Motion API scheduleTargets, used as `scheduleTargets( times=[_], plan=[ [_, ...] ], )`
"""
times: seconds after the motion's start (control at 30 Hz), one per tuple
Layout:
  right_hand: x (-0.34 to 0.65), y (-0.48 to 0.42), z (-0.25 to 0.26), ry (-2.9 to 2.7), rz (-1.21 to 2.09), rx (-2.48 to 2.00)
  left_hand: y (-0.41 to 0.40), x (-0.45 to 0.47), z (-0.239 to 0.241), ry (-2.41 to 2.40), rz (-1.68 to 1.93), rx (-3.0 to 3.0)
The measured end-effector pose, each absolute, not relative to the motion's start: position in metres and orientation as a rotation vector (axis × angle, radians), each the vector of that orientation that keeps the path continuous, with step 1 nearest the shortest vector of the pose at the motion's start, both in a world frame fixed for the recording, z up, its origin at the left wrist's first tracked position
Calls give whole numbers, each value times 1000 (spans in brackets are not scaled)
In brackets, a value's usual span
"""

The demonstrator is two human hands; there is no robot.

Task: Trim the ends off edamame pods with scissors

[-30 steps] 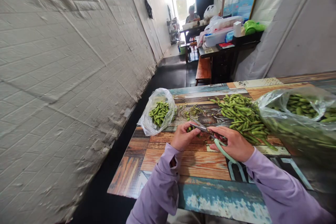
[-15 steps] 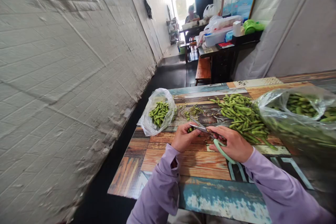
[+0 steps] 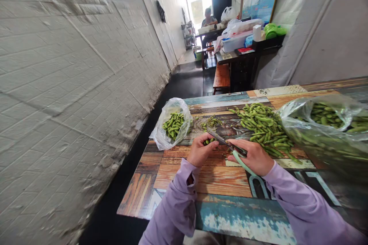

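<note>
My left hand point(image 3: 201, 150) pinches a green soybean pod point(image 3: 209, 141) just above the painted wooden table point(image 3: 218, 183). My right hand point(image 3: 253, 157) is closed round the pale green handles of a pair of scissors point(image 3: 230, 148), whose blades point left and meet the pod. A heap of loose pods point(image 3: 263, 124) lies just beyond my right hand. A small clear bag of pods point(image 3: 174, 124) stands open at the table's left edge. A little pile of cut tips point(image 3: 211, 121) lies between bag and heap.
A big clear bag of pods point(image 3: 324, 130) fills the table's right side. A white tiled wall point(image 3: 71, 84) runs along the left, with a dark aisle beside it. Farther back stand a bench point(image 3: 222, 76), a cluttered table point(image 3: 244, 44) and a seated person point(image 3: 207, 17).
The hands, pod and scissors stay almost in place; the scissor blades have tipped slightly. The view has shifted a little.
</note>
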State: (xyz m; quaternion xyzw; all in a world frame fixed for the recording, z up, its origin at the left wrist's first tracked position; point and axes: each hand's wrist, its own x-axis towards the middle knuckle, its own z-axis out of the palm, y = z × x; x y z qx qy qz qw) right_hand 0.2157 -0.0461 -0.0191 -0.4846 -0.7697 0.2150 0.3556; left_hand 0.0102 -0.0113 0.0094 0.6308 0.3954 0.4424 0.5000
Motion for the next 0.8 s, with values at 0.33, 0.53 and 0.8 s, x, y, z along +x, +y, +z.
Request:
scheduleTargets(
  times=[0.33,0.53,0.8],
  plan=[
    [219,-43,-22,-1889,548,-1325,-10,10,15,926,1175,833],
    [215,-45,-22,-1944,562,-1294,-13,13,15,867,1162,848],
    [213,-47,-19,-1970,562,-1296,-15,20,10,808,1138,917]
  ],
)
